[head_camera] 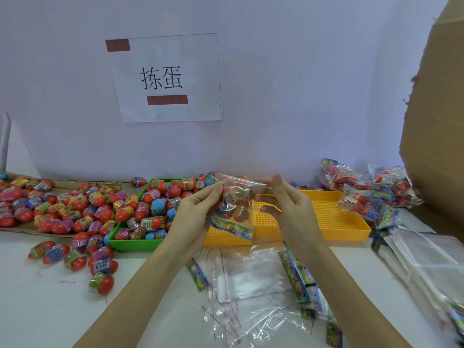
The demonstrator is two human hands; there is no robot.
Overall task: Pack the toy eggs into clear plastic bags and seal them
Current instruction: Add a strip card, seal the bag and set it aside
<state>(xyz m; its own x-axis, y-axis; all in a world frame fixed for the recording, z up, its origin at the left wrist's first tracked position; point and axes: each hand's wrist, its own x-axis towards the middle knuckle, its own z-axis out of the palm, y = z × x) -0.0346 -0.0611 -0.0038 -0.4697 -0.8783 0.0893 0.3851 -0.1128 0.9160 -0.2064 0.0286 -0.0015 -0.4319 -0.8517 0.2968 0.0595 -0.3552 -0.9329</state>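
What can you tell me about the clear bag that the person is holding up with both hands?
The clear bag is thin, glossy plastic, held in the air above the yellow tray. Several toy eggs, mostly red with printed wrappers, fill it. A colourful printed card strip hangs at its lower end. The left hand pinches its left side; the right hand holds its upper right edge. Whether it is sealed cannot be seen.

Head-worn view — looking forward and down, close over table.

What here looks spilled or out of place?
Several toy eggs lie loose on the white table, outside the green tray. Empty clear bags sprawl untidily in front. Nothing looks damaged.
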